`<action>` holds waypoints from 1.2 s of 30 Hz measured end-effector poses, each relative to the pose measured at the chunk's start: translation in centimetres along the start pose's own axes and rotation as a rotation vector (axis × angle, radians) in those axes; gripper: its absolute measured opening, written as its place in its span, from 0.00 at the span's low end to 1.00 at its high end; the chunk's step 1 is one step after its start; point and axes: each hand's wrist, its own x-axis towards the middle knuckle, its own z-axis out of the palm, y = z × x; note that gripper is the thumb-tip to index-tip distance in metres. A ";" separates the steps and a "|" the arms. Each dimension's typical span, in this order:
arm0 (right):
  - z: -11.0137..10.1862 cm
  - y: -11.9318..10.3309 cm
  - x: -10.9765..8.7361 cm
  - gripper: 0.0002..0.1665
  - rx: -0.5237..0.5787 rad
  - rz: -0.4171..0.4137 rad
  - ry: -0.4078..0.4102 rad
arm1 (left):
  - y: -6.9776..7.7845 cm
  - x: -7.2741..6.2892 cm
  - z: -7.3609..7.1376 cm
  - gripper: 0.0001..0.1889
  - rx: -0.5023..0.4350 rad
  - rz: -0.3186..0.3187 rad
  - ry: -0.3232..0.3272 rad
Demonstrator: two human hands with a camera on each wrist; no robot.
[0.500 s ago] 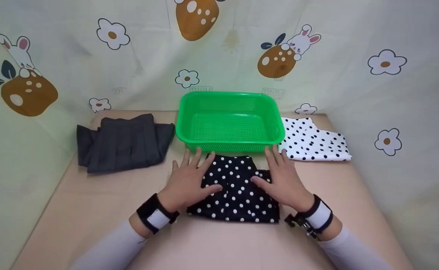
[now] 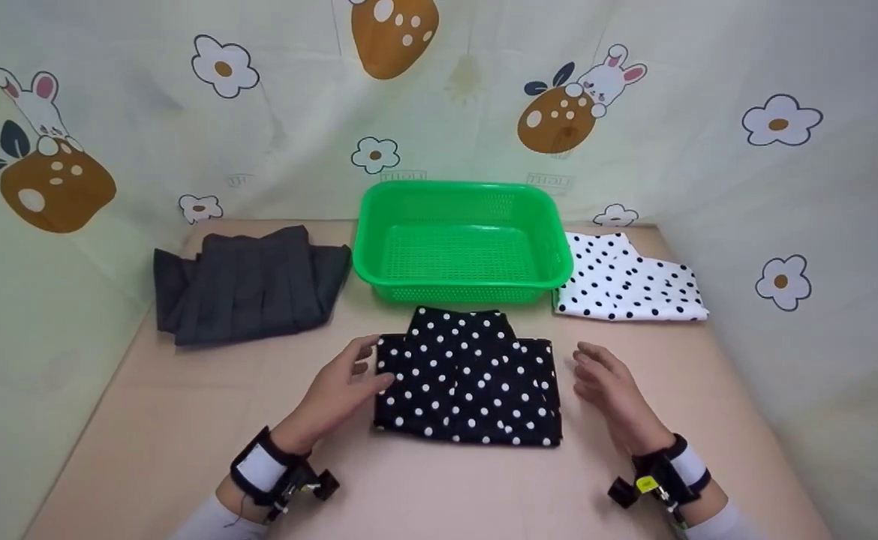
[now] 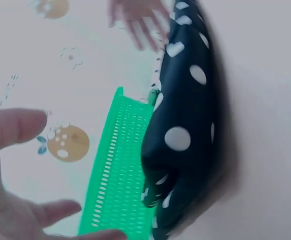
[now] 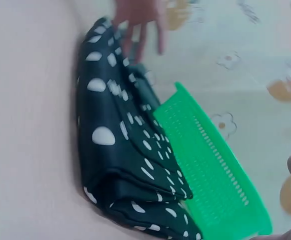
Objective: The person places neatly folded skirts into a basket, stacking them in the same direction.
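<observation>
1. Beyond the left hand and farther left, a dark grey, pleated, folded fabric garment (image 2: 251, 289) is lying flat on the pale beige tabletop (image 2: 424, 491).
2. Behind the left hand's knuckles, toward the body, a black wrist strap with a white patch (image 2: 259, 469) is circling the wrist, and a pale long sleeve (image 2: 217, 525) is covering the forearm below it.
3. The left hand (image 2: 334, 394) is hovering released, its fingers loosely bent and gripping nothing; from the head its thumb tip is overlapping the neighbouring cloth's left edge, while the left wrist view is showing a gap there.
4. Between the two hands, a black fabric garment with white polka dots (image 2: 465, 382) is lying folded, its narrower top part pointing away from the body.
5. Ahead of both hands, just past that dotted garment, a bright green, rectangular, perforated plastic basket (image 2: 461, 290) is standing upright, with a pale curtain printed with rabbits and flowers (image 2: 311, 105) hanging behind it.
6. The right hand (image 2: 617, 390) is hovering released just right of the black garment, fingers slightly bent, holding nothing.
7. Directly ahead of the right hand, a white fabric garment with black dots (image 2: 626, 289) is lying folded beside the basket.
</observation>
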 end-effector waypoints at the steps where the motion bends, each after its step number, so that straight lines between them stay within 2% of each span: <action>1: -0.3 0.1 -0.1 0.36 0.078 0.032 -0.009 | -0.1 0.0 -0.2 0.36 -0.076 -0.032 -0.003; 3: -1.1 0.2 -0.3 0.36 0.208 0.083 -0.040 | -0.3 0.0 -0.7 0.35 -0.218 -0.082 -0.025; 6: -2.2 0.2 -0.4 0.38 0.319 0.138 -0.138 | -0.5 -0.1 -1.2 0.35 -0.414 -0.157 -0.064; 10: -2.9 0.4 -0.1 0.39 0.354 0.175 -0.260 | -1.0 0.2 -1.4 0.35 -0.572 -0.201 -0.115; 13: -2.7 0.7 0.1 0.38 0.360 0.181 -0.283 | -1.5 0.4 -1.2 0.35 -0.634 -0.204 -0.147; 20: -2.1 1.1 0.3 0.37 0.346 0.180 -0.282 | -2.6 0.7 -0.2 0.33 -0.710 -0.233 -0.162; 26: -1.2 0.8 1.6 0.23 0.301 0.128 -0.348 | -2.5 2.8 1.1 0.35 -0.702 -0.254 -0.227; 29: -0.4 0.4 2.8 0.23 0.272 0.119 -0.376 | -2.5 4.1 1.6 0.37 -0.694 -0.268 -0.219; 32: 0.8 0.1 4.1 0.26 0.222 0.120 -0.382 | -2.4 5.2 2.4 0.41 -0.705 -0.275 -0.205; 36: 2.4 0.1 5.4 0.30 0.182 0.126 -0.369 | -2.5 6.1 3.7 0.47 -0.713 -0.284 -0.137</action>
